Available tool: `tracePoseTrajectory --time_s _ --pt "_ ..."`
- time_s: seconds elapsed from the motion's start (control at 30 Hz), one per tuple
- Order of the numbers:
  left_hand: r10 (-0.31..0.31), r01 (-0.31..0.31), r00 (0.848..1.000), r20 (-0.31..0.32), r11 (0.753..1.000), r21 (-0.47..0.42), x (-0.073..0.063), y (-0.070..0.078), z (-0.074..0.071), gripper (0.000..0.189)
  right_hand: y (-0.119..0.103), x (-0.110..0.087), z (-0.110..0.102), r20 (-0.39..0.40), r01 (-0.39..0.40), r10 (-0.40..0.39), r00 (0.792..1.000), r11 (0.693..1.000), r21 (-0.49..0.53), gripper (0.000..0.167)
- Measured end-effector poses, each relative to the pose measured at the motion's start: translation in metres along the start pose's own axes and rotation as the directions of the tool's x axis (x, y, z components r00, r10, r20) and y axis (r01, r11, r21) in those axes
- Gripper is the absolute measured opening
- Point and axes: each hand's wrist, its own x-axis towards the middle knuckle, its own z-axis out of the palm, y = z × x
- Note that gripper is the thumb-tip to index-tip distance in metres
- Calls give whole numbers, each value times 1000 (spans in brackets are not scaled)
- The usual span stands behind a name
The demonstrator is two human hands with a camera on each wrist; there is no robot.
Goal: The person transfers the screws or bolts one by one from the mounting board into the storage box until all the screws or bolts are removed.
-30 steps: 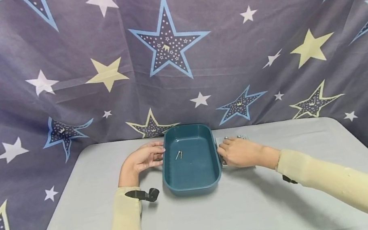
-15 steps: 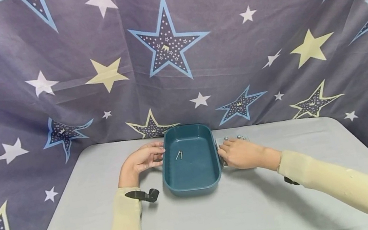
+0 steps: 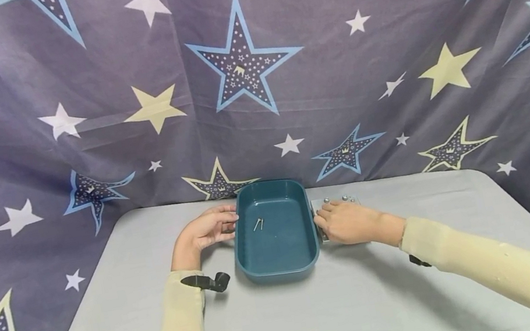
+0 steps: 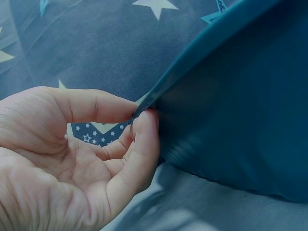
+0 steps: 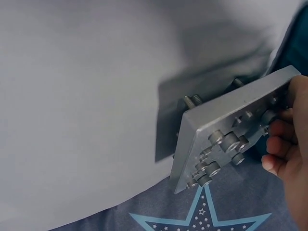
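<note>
Left of centre, my left hand (image 3: 205, 228) pinches the tray (image 3: 282, 251); my right hand (image 3: 348, 222) curls over the metal plate (image 5: 240, 103), exact hold hidden.

I'm seeing a smooth plastic tray (image 3: 280, 248), a dull metal plate (image 5: 238, 102), metal bolts (image 5: 231, 141), a matt cloth curtain (image 3: 334, 76).

The head view is bright, with a soft shadow on the flat pale-grey table (image 3: 283, 328) below the bare right hand (image 3: 346, 222). Wrist views are dimmer: beside the bare left hand (image 4: 72, 159), the deep teal smooth-walled tub (image 4: 236, 110) looks murky.
</note>
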Motion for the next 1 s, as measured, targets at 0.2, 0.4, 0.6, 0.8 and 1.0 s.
tracePoseTrajectory --time_s 0.2,0.4,0.6,0.8,1.0 --pt "-3 3 1000 0 1000 -7 -1 1 1 35 1 1 -3 15 -1 1 1000 1000 -5 12" --pt "-4 4 1000 -4 1000 -11 -1 1 2 34 2 0 0 1 3 -3 1000 1000 -5 12" --pt "-1 1 1000 0 1000 -12 1 1 2 32 1 -1 -2 9 -17 17 1000 1000 24 12" --pt "3 -3 1000 1 1000 -8 1 0 0 32 -1 -3 -3 14 -49 48 999 996 73 15" --pt "-1 1 1000 2 1000 -21 -1 0 1 28 -1 -4 -1 3 -53 53 999 997 61 16"
